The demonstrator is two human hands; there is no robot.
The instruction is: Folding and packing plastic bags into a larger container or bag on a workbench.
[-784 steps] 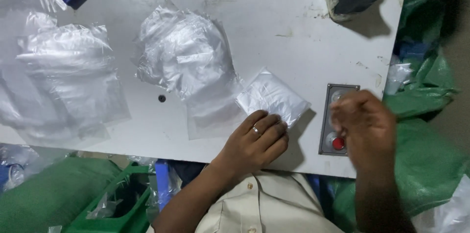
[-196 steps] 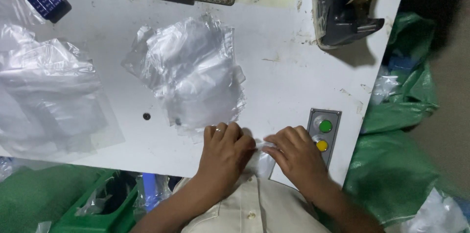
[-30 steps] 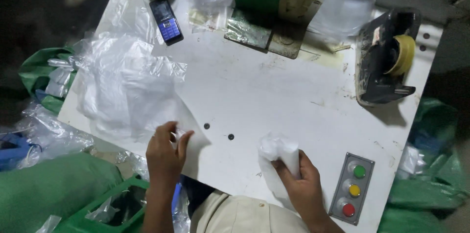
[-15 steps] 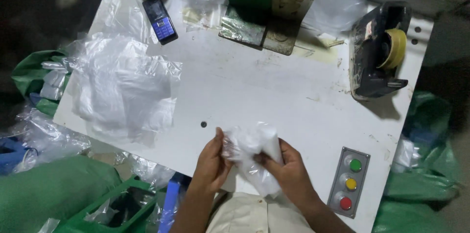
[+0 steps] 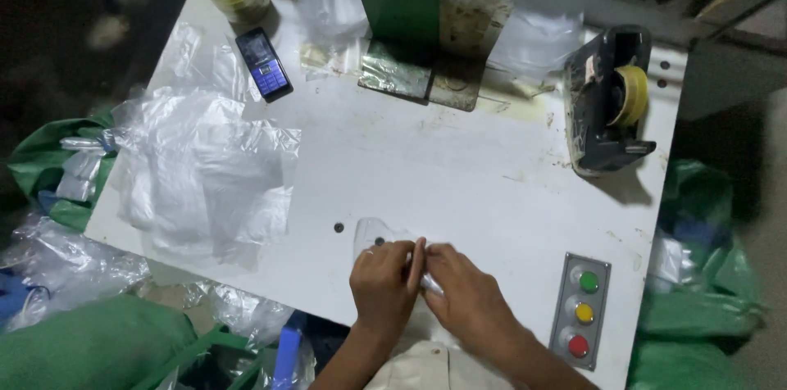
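At far left, a heap of clear plastic bags lies on the white table, with a mobile phone beyond it. At the near edge, your left hand and right hand meet, fingers curled and pinching a small clear bag flat on the table. Rightwards are a tape dispenser and a three-button panel.

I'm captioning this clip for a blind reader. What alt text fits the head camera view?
Two bare hands, left hand and right hand, meet over a small clear plastic bag at the near edge of a white table. A pile of clear bags lies left, a phone and tape dispenser farther back, a three-button panel right.
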